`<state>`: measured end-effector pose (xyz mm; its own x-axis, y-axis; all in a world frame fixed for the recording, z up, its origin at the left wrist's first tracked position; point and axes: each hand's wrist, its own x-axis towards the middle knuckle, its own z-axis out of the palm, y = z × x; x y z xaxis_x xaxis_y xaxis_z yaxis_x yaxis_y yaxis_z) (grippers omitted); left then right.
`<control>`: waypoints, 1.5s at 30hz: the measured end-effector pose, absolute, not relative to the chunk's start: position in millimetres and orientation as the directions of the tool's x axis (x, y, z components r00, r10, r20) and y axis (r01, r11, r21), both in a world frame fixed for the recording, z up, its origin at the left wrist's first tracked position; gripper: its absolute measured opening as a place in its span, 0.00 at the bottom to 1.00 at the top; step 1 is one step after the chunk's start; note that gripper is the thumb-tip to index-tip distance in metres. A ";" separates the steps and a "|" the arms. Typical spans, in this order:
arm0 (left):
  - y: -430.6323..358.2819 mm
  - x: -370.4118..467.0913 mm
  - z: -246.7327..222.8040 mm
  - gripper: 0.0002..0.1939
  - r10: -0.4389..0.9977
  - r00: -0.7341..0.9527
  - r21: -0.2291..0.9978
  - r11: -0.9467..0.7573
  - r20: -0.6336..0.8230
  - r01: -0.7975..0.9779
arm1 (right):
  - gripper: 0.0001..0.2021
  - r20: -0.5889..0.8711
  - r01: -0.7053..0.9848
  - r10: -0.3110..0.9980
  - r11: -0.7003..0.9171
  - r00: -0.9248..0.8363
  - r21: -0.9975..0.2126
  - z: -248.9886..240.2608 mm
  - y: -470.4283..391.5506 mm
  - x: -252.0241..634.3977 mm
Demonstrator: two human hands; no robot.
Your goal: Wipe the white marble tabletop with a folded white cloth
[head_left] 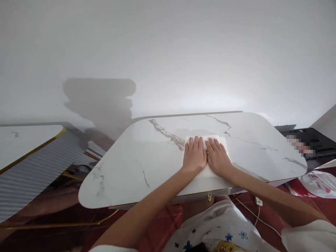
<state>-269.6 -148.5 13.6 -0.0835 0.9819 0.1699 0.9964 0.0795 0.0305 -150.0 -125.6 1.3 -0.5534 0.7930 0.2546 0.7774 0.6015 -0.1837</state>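
Observation:
A white cloth or sheet (207,171) lies on the white marble-patterned tabletop (162,157), near its front edge. My left hand (194,154) rests palm down on it, fingers stretched out and pointing toward the wall. Right beside it, my right hand (218,156) lies flat on the same sheet, its fingers slightly spread. The two hands touch or nearly touch at the thumbs. Both cover much of the sheet, whose far edge shows past the fingertips.
At the left stands another marble-topped piece (28,140) with gold trim and ribbed sides. A black object (322,140) is at the right, beside a red and white bag (315,183). A white cable and plug (258,201) lie below the tabletop.

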 end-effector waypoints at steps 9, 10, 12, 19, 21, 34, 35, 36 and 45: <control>-204.7 -246.9 -2.4 0.26 0.925 -0.045 0.007 0.046 0.376 0.999 | 0.26 0.307 0.748 0.747 0.648 -0.590 -0.140 -8.5 -175.1 -123.4; -207.3 -242.6 -3.2 0.26 0.921 -0.051 0.011 0.051 0.385 0.999 | 0.27 0.314 0.741 0.738 0.658 -0.597 -0.137 -9.7 -177.1 -118.9; -210.2 -234.5 -4.0 0.26 0.920 -0.053 0.026 0.047 0.388 0.999 | 0.27 0.325 0.733 0.729 0.666 -0.602 -0.135 -11.7 -179.1 -109.9; -200.0 -214.5 2.9 0.27 0.947 -0.111 0.114 0.080 0.301 0.990 | 0.27 0.306 0.728 0.744 0.659 -0.594 -0.190 -9.9 -168.6 -91.8; -193.9 -211.2 5.5 0.27 0.956 -0.118 0.130 0.086 0.267 0.988 | 0.26 0.285 0.730 0.753 0.652 -0.592 -0.204 -7.0 -162.4 -90.5; -128.2 -229.8 15.3 0.27 0.988 -0.001 0.088 -0.012 0.153 0.996 | 0.26 0.253 0.794 0.804 0.584 -0.538 -0.169 -5.9 -104.1 -105.4; -118.1 -232.4 16.0 0.27 0.989 -0.004 0.088 -0.009 0.145 0.996 | 0.26 0.250 0.800 0.810 0.576 -0.530 -0.170 -4.5 -95.0 -109.5; -107.5 -235.0 16.4 0.27 0.990 -0.007 0.090 -0.006 0.143 0.996 | 0.26 0.253 0.803 0.815 0.569 -0.522 -0.175 -3.1 -85.2 -113.4; -18.6 -255.6 9.9 0.25 0.966 0.000 0.164 -0.043 0.258 0.986 | 0.24 0.292 0.814 0.831 0.540 -0.473 -0.217 2.6 2.0 -137.1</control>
